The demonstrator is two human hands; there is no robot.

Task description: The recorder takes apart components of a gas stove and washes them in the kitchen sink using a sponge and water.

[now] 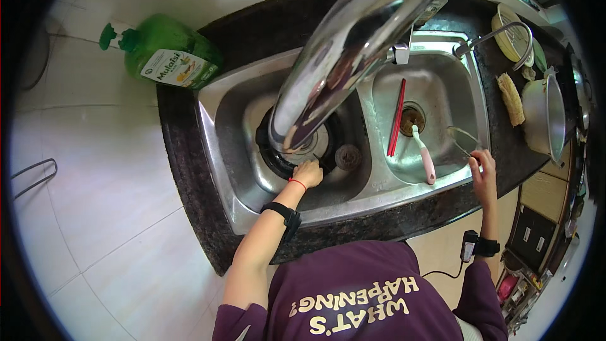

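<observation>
My left hand (308, 174) is at the near edge of a round black pan or lid (274, 163) in the left sink basin; its fingers are curled, and whether they grip the rim is unclear. Right of it lies a round, dark scouring pad (348, 157). My right hand (483, 170), at the right basin's near right corner, is closed on a thin utensil with a clear, rounded head (463, 138). In that basin lie red chopsticks (396, 118) and a pink-handled peeler or brush (425, 156), its pale head by the drain (413, 118).
A large chrome faucet (350, 52) hides part of the left basin. A green Mulaisi soap bottle (165, 52) stands at the left rear corner. On the right counter are a loofah (511, 99), a metal pot (542, 113) and a cream basket (511, 33). A thin curved spout (502, 33) overhangs there.
</observation>
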